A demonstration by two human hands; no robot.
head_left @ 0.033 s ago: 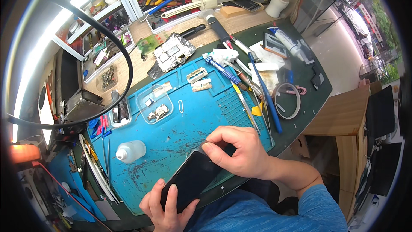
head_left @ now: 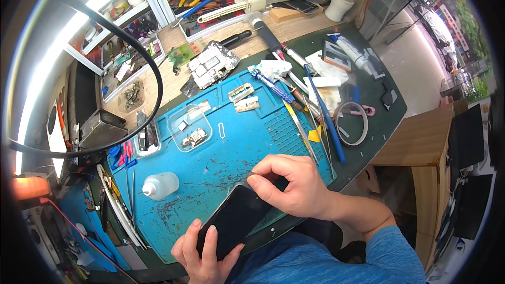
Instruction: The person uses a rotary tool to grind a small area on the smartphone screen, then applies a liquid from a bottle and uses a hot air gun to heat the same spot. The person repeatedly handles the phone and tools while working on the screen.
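A black smartphone (head_left: 231, 220) is tilted above the near edge of a blue work mat (head_left: 221, 165). My left hand (head_left: 204, 252) grips its lower end, fingers along one side and thumb on the other. At the phone's upper end my right hand (head_left: 294, 185) is closed, thumb and forefinger pinched together at the corner. Whatever lies between those fingertips is too small to make out. Part of something dark shows under the right palm. A white dropper bottle (head_left: 161, 185) lies on the mat left of the phone. Farther off is a SIM eject pin (head_left: 221, 132).
A clear plastic box (head_left: 189, 128) holds small metal parts on the mat. Screwdrivers (head_left: 276, 87), a blue brush (head_left: 329, 121) and a tape roll (head_left: 351, 122) crowd the right side. A black ring-shaped frame (head_left: 158, 81) arches over the left. Tool trays (head_left: 210, 26) stand behind.
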